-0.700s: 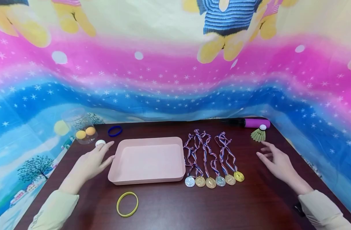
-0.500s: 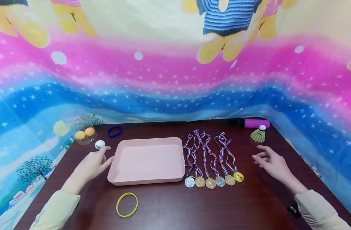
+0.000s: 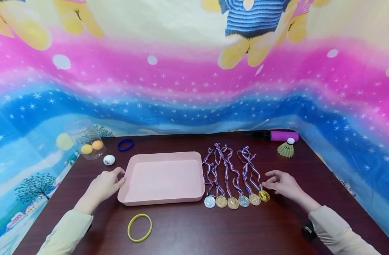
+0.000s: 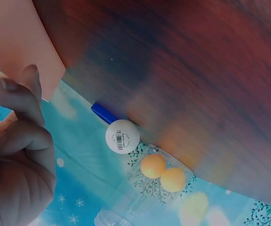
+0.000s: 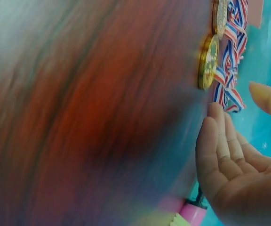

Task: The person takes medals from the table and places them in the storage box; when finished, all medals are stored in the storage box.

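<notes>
My left hand point(image 3: 105, 184) is at the left wall of a pink rectangular tray point(image 3: 164, 179), fingers loosely bent. I cannot tell whether its thumb and index finger touch the tray; I see nothing gripped in the left wrist view. Over on the right, my right hand point(image 3: 284, 185) reaches toward the rightmost gold medal point(image 3: 264, 195). In the right wrist view its fingers point(image 5: 222, 146) are extended and hold nothing, the tips close to the striped ribbon point(image 5: 227, 92). Several more medals point(image 3: 232, 202) lie in a row, their ribbons stretched away toward the back.
A clear jar point(image 3: 86, 138) with two orange balls stands back left, near a white ball point(image 3: 109, 160) and a blue wristband point(image 3: 125, 145). A yellow wristband point(image 3: 139, 227) lies in front of the tray. Back right are a shuttlecock point(image 3: 286, 148) and a purple hand pump point(image 3: 283, 136).
My right hand has moved left and nearer, from below the shuttlecock to beside the rightmost medal. My left hand has come down slightly toward the tray, its fingers bending more.
</notes>
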Tool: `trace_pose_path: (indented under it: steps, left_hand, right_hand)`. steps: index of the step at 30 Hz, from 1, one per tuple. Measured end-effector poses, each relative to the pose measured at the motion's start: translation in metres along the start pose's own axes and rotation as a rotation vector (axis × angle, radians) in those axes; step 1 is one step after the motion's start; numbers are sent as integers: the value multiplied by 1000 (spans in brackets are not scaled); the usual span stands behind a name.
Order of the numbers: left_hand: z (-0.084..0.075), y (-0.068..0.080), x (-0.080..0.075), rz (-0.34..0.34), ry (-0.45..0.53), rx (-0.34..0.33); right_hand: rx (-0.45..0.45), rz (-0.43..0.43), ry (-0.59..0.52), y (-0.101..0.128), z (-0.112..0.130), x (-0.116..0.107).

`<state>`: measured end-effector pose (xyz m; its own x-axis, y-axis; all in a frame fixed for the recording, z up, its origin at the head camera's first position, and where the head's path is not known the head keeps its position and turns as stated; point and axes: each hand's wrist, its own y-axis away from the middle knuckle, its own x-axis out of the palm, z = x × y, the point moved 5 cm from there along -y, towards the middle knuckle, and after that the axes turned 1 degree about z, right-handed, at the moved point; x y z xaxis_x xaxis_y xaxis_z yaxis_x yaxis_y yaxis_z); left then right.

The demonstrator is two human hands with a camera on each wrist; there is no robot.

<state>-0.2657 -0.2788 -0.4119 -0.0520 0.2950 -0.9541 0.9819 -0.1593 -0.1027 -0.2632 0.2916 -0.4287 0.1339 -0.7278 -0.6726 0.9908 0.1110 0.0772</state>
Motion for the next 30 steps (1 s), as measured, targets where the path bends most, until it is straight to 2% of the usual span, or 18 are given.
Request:
trace_pose_path:
  steps: [3,8,13,22,30]
  left_hand:
    - [0,-1,0,20,21,-12]
    - [2,-4,4,78,115,-49]
    - [2,-4,8,122,186,-79]
    - [-1,-4,8,157,124,-128]
    - [3,-5,13,177,151,-147]
  right_hand:
    - [2,18,24,-1,1,7]
    - [12,36,66,-4,1,14]
    - [-7,18,120,-7,2,16]
    - [21,-16,155,-8,0,18]
    - [21,-20,145,-9,1,17]
